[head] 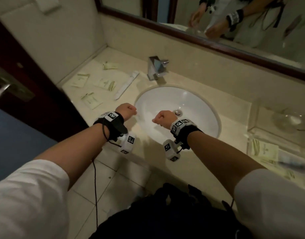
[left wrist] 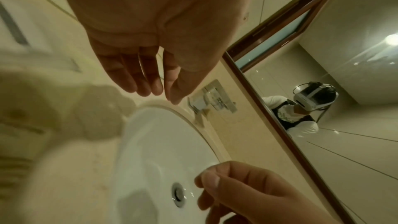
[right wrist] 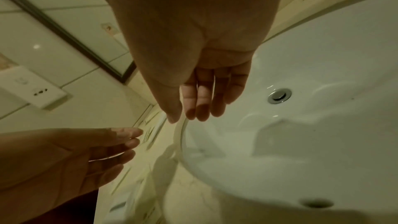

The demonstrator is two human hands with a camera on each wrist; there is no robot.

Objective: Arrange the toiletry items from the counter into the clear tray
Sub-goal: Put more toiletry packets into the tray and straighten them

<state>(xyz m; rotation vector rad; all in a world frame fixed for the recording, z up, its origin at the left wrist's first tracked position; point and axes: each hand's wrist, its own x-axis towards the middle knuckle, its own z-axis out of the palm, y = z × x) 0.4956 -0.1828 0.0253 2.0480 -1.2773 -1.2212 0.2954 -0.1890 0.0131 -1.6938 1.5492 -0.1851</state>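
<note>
Several cream toiletry sachets [head: 91, 100] and a long white packet [head: 126, 85] lie on the counter left of the sink. At the right stands a clear tray [head: 255, 107] with a glass piece inside. Nearer me, more cream packets [head: 265, 150] lie behind a clear edge; whether that is a second tray I cannot tell. My left hand [head: 126, 111] hovers at the sink's left rim and my right hand [head: 163, 117] over the basin. The wrist views show the left fingers [left wrist: 146, 77] and right fingers [right wrist: 204, 98] hanging relaxed, holding nothing.
A white basin [head: 196, 100] with a chrome drain [head: 177, 112] fills the middle of the counter. The chrome faucet [head: 156, 68] stands behind it under a framed mirror [head: 217, 19]. A dark door with a handle [head: 3, 88] is at the left.
</note>
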